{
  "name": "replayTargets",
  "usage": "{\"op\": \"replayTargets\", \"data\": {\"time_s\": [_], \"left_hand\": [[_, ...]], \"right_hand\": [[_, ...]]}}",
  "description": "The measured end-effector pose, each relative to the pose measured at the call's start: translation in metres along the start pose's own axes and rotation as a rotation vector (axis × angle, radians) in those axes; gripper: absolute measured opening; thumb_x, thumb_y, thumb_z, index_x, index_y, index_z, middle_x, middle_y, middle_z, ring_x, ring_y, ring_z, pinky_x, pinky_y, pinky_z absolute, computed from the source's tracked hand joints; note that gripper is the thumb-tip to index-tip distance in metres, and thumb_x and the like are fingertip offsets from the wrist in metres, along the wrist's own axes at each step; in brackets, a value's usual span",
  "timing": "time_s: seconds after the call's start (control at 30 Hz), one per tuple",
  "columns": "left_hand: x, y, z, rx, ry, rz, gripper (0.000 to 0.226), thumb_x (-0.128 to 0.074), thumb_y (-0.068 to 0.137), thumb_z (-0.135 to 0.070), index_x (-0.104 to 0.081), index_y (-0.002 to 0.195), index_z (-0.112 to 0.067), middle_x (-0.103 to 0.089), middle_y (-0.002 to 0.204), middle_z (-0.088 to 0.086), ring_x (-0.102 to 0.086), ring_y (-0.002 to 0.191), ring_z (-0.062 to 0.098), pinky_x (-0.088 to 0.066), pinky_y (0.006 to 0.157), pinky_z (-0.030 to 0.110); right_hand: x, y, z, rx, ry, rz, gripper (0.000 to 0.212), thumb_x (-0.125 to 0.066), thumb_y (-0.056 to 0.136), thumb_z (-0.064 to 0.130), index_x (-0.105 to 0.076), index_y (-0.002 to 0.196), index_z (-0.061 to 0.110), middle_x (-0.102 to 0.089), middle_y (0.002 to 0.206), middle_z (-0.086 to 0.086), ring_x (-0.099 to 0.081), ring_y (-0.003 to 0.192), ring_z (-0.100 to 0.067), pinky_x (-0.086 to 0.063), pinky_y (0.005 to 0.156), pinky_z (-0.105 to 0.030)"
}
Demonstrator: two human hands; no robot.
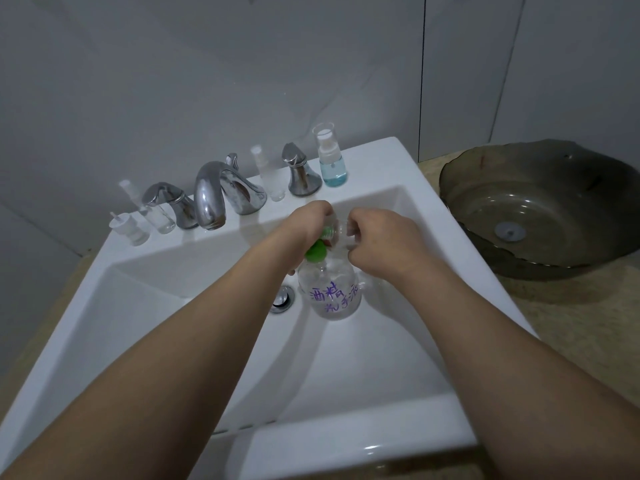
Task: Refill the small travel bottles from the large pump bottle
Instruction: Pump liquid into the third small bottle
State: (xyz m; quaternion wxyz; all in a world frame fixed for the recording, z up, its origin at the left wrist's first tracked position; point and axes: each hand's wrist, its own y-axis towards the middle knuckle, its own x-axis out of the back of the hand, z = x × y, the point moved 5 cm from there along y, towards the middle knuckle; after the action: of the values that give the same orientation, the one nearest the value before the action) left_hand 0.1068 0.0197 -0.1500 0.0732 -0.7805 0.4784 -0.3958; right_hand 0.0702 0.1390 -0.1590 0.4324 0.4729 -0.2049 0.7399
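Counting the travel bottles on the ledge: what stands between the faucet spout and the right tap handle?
In the head view, one small frosted spray bottle stands between the faucet spout and the right tap handle.

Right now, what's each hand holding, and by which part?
Left hand grips the green pump head of the large pump bottle standing in the sink. Right hand holds a small clear travel bottle by its body, at the pump's nozzle.

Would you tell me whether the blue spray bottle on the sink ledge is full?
No, the blue spray bottle is partly filled; blue liquid fills only its lower body.
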Motion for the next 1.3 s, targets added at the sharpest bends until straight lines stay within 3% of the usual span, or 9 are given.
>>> {"op": "replayTargets", "data": {"time_s": [0.1, 0.23, 0.33, 0.43, 0.53, 0.67, 0.87, 1.0, 1.3], "left_hand": [[0.004, -0.003, -0.002, 0.000, 0.016, -0.018, 0.023, -0.043, 0.093, -0.037, -0.055, 0.085, -0.019, -0.056, 0.079, 0.007, -0.051, 0.078, 0.025, -0.036, 0.069, 0.034], [0.011, -0.007, -0.004, 0.059, 0.011, 0.005, 0.040, -0.044, 0.089, -0.048, -0.051, 0.118, -0.023, -0.062, 0.114, 0.010, -0.056, 0.104, 0.033, -0.031, 0.093, 0.062], [0.010, -0.008, -0.004, 0.081, 0.026, 0.012, 0.048, -0.043, 0.087, -0.050, -0.051, 0.127, -0.023, -0.062, 0.119, 0.011, -0.056, 0.105, 0.034, -0.027, 0.096, 0.068], [0.007, -0.009, -0.005, 0.077, 0.053, 0.001, 0.038, -0.042, 0.088, -0.049, -0.058, 0.108, -0.021, -0.066, 0.105, 0.011, -0.059, 0.096, 0.031, -0.031, 0.092, 0.064], [0.003, -0.011, -0.005, 0.048, 0.056, -0.028, 0.028, -0.040, 0.095, -0.041, -0.053, 0.088, -0.017, -0.057, 0.081, 0.006, -0.053, 0.081, 0.026, -0.034, 0.078, 0.045], [-0.001, -0.010, -0.002, 0.080, 0.028, -0.035, 0.026, -0.044, 0.092, -0.040, -0.048, 0.078, -0.018, -0.053, 0.081, 0.007, -0.051, 0.090, 0.028, -0.032, 0.094, 0.061], [-0.002, -0.007, 0.001, 0.091, 0.025, -0.011, 0.023, -0.045, 0.088, -0.042, -0.054, 0.085, -0.021, -0.064, 0.095, 0.009, -0.056, 0.105, 0.031, -0.033, 0.095, 0.061], [0.000, -0.007, -0.001, 0.043, 0.036, -0.030, 0.022, -0.044, 0.091, -0.038, -0.053, 0.081, -0.021, -0.059, 0.083, 0.007, -0.055, 0.090, 0.027, -0.033, 0.088, 0.052], [0.010, -0.013, -0.007, 0.041, 0.058, -0.014, 0.036, -0.043, 0.091, -0.047, -0.051, 0.115, -0.022, -0.067, 0.103, 0.010, -0.057, 0.104, 0.030, -0.029, 0.095, 0.061]], "right_hand": [[0.002, 0.000, 0.002, 0.020, -0.007, -0.019, 0.025, -0.062, 0.071, 0.017, -0.047, 0.086, 0.030, -0.064, 0.101, 0.003, -0.058, 0.098, -0.025, -0.044, 0.078, -0.033], [0.008, -0.001, 0.007, 0.046, 0.038, -0.075, 0.023, -0.064, 0.071, 0.018, -0.052, 0.088, 0.027, -0.064, 0.099, 0.003, -0.058, 0.095, -0.025, -0.046, 0.079, -0.033], [0.009, -0.002, 0.007, 0.051, 0.045, -0.077, 0.023, -0.064, 0.071, 0.018, -0.053, 0.090, 0.026, -0.064, 0.099, 0.003, -0.059, 0.094, -0.025, -0.046, 0.079, -0.034], [0.009, -0.002, 0.006, 0.039, 0.037, -0.071, 0.023, -0.063, 0.072, 0.017, -0.054, 0.092, 0.025, -0.064, 0.100, 0.002, -0.058, 0.096, -0.026, -0.045, 0.079, -0.034], [0.006, -0.002, 0.003, 0.013, 0.012, -0.037, 0.023, -0.062, 0.074, 0.018, -0.055, 0.095, 0.024, -0.063, 0.104, 0.001, -0.058, 0.100, -0.026, -0.044, 0.082, -0.034], [0.004, -0.002, 0.002, -0.004, -0.008, 0.018, 0.021, -0.062, 0.075, 0.020, -0.053, 0.093, 0.028, -0.063, 0.106, 0.002, -0.058, 0.103, -0.026, -0.041, 0.082, -0.033], [0.004, -0.001, 0.003, -0.012, -0.006, 0.017, 0.022, -0.062, 0.076, 0.019, -0.049, 0.089, 0.031, -0.063, 0.105, 0.003, -0.058, 0.103, -0.024, -0.040, 0.081, -0.033], [0.002, 0.000, 0.001, -0.009, -0.003, 0.014, 0.020, -0.061, 0.076, 0.020, -0.051, 0.090, 0.030, -0.063, 0.102, 0.005, -0.058, 0.101, -0.024, -0.040, 0.080, -0.032], [0.009, -0.002, 0.007, 0.031, 0.040, -0.068, 0.023, -0.062, 0.071, 0.018, -0.053, 0.090, 0.027, -0.064, 0.101, 0.004, -0.059, 0.098, -0.024, -0.046, 0.081, -0.034]]}}
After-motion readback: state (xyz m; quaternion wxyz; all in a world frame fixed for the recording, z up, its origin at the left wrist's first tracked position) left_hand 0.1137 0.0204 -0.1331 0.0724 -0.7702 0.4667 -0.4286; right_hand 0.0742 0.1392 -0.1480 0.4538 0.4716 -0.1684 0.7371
